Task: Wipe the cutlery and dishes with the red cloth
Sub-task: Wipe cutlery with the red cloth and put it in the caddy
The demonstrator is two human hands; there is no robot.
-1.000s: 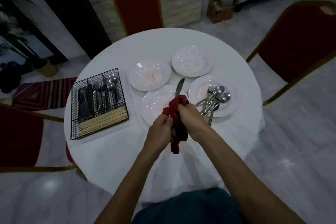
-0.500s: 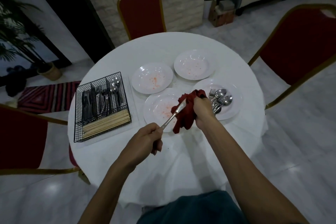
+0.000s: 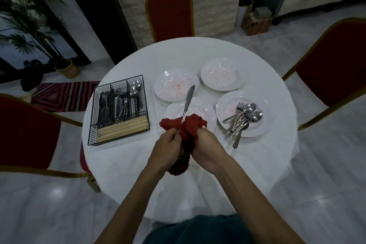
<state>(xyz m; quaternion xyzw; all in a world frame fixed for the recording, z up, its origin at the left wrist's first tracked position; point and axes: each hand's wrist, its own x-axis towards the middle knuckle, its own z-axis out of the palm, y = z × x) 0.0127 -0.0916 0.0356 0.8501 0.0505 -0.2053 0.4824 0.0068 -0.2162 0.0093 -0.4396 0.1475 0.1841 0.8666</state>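
At lower centre, my left hand curls tight around a knife by its handle. My right hand clutches the red cloth, bunched against that handle. The blade points up over a white plate. To the right, another plate holds forks and spoons. Above, two stained plates.

The round white-clothed table before me carries a black wire cutlery basket on my left and four white plates clustered near the middle, some stained orange
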